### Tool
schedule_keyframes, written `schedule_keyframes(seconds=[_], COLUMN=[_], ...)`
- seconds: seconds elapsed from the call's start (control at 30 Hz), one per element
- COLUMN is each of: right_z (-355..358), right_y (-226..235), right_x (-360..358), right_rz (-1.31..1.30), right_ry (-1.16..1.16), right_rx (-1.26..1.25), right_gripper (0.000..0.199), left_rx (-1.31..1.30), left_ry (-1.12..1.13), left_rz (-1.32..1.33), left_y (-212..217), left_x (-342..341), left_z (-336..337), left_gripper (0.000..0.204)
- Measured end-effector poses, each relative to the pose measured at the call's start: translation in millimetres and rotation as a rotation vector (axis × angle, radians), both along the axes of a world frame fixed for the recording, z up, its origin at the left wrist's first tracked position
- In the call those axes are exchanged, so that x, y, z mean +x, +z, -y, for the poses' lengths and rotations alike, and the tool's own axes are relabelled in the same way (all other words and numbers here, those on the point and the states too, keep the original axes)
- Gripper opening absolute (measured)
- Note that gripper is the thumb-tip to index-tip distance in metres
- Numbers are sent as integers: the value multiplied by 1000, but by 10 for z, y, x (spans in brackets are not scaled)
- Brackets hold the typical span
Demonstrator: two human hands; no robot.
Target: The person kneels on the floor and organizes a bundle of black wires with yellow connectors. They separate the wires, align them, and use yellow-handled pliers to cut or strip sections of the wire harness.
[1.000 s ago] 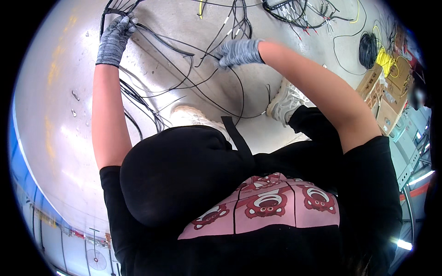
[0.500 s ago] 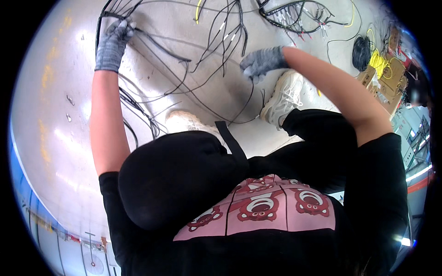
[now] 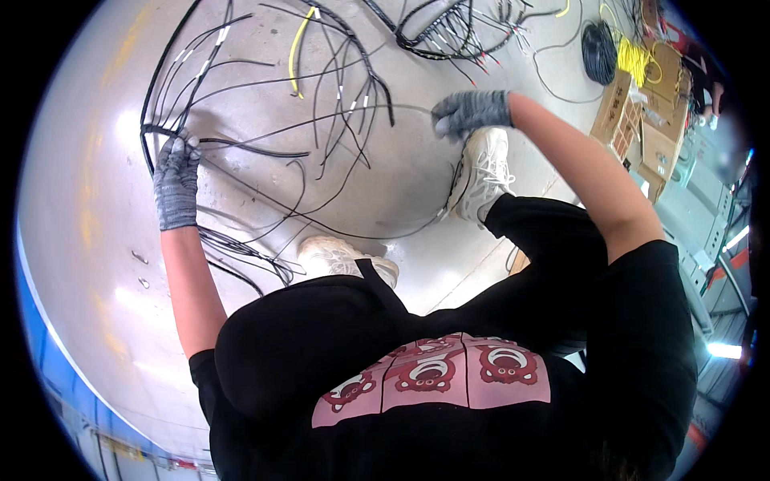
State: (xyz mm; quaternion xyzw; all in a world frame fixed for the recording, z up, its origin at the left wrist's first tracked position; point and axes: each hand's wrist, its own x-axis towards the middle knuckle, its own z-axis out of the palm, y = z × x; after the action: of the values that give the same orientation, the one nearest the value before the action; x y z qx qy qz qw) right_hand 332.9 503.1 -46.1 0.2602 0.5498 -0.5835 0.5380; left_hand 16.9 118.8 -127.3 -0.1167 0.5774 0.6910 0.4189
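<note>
- Left hand in a marled grey knit glove [image 3: 176,184], at the left of the frame; its fingers are pinched together on a thick black cable bundle [image 3: 145,138], just beside the black band [image 3: 163,130] that crosses it
- Right hand in a matching grey knit glove [image 3: 473,114], right of the upper centre; its fingers are curled closely on a thin black wire [image 3: 353,111] that spans the gap between the hands; how firmly they grip, I cannot tell
- The bundle curves along the upper left of the frame; it looks only partly gathered: banded at the junction, while its thin branches, some with white sleeves, fan out loose
- A short, thicker black branch [image 3: 261,149] points right from the left fingertips; the wire between the hands lies apart from it, unbundled over most of its span
- More loose black cables [image 3: 249,247] trail at the lower left, near a white shoe [image 3: 346,259]; at the top centre, a dark sheathed harness with red-tipped ends [image 3: 437,50] looks more gathered, though its ends splay freely
</note>
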Motion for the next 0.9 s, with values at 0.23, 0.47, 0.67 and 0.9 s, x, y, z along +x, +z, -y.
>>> schedule_keyframes(seconds=[0.23,0.47,0.67,0.9], right_z=[-702,-599,-626,-676], right_y=[-213,-351,-201,-66], right_x=[997,1455,1507,1546], right_rz=[104,323,348,259], right_ry=[359,-138,-601,-526], right_rx=[343,272,79,139], right_gripper=[16,12,16,21], left_rx=[-186,-499,27,-71], left_ry=[-227,-476,-23,-131], left_rz=[-342,-763,-97,-192], left_y=[-117,-385,-376,-376], left_x=[-20,-33,-152,-119], left_z=[-12,193,196,160], left_gripper=[29,28,34,35])
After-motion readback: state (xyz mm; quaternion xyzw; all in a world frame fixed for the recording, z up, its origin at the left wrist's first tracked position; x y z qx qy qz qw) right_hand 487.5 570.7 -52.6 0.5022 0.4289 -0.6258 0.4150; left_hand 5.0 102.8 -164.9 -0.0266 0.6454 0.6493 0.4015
